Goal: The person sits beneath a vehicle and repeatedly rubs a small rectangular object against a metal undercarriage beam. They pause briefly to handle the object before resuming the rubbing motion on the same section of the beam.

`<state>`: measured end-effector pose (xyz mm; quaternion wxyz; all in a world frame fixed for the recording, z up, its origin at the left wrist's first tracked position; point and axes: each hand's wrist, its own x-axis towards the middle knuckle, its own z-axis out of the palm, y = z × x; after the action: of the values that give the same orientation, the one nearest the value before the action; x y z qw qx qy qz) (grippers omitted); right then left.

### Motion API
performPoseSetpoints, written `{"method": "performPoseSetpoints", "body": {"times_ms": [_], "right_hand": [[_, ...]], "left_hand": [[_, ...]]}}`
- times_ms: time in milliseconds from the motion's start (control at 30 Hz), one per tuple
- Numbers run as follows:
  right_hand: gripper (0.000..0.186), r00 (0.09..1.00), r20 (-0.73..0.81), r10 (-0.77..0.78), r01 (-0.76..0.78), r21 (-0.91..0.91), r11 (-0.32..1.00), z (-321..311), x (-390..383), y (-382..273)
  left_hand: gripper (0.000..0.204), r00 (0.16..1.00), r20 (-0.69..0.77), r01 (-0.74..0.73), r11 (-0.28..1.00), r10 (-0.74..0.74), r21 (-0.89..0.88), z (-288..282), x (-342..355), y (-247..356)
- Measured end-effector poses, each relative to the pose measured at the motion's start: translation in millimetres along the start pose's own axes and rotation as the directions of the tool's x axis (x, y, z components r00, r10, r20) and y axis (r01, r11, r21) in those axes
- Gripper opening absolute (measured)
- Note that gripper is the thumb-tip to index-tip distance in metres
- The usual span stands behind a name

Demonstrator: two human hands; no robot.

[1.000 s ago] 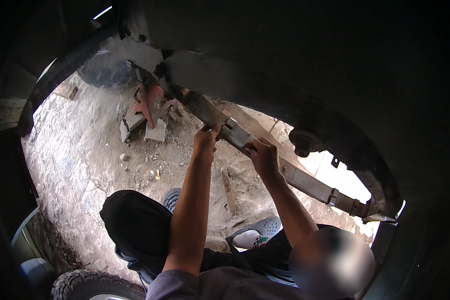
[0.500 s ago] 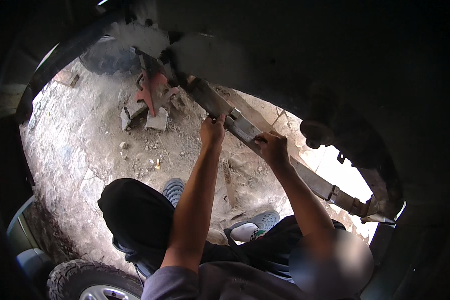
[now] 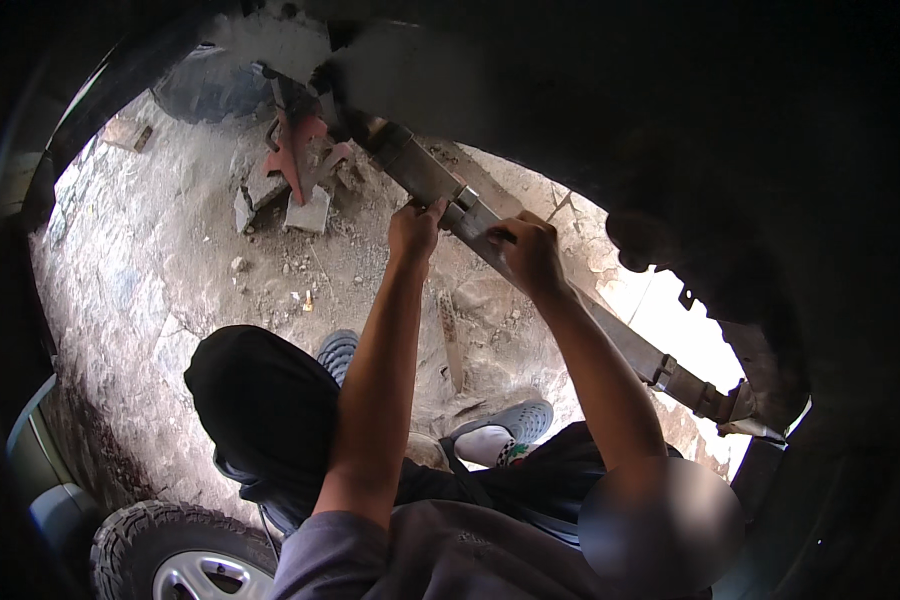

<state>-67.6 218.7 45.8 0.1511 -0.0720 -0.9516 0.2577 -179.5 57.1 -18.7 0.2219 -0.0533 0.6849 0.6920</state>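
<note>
A long flat leaf spring (image 3: pixel 606 335) runs slantwise under the dark vehicle body, from upper middle to lower right. A metal clip (image 3: pixel 463 199) wraps round it in its upper part. My left hand (image 3: pixel 414 230) is closed at the spring's near edge beside this clip, its thumb up against the metal. Farther right along the spring, my right hand (image 3: pixel 530 252) is bent over it with curled, pinched fingers. What those fingers hold, if anything, is hidden. A second clip (image 3: pixel 663 373) sits near the spring's lower right end.
The dark vehicle underside hangs above and to the right. A red stand (image 3: pixel 288 160) rises beside broken concrete blocks (image 3: pixel 310 210) on the dirt ground. A flat strip (image 3: pixel 452 340) lies between my feet. A wheel (image 3: pixel 185 560) is at lower left.
My right hand has moved up and left along the spring, closer to the clip and my left hand. The left hand stays by the clip. The whole view has shifted slightly.
</note>
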Motion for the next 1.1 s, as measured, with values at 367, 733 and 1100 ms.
{"method": "performPoseSetpoints", "body": {"times_ms": [367, 733, 1100], "right_hand": [[0.013, 1.0, 0.015, 0.027, -0.027, 0.027, 0.999, 6, 17, -9], [0.017, 0.993, 0.044, 0.109, -0.109, 0.002, 0.994, -16, -21, 4], [0.022, 0.975, 0.024, 0.219, -0.22, 0.149, 0.964, 0, 17, -24]], "left_hand": [[0.046, 0.994, -0.1, -0.038, 0.995, 0.048, 0.096, 4, -1, -8], [0.044, 0.99, -0.128, -0.043, 0.996, 0.052, 0.078, 5, -19, 11], [0.042, 0.979, -0.162, -0.135, 0.988, 0.123, -0.069, 11, -17, -2]]}}
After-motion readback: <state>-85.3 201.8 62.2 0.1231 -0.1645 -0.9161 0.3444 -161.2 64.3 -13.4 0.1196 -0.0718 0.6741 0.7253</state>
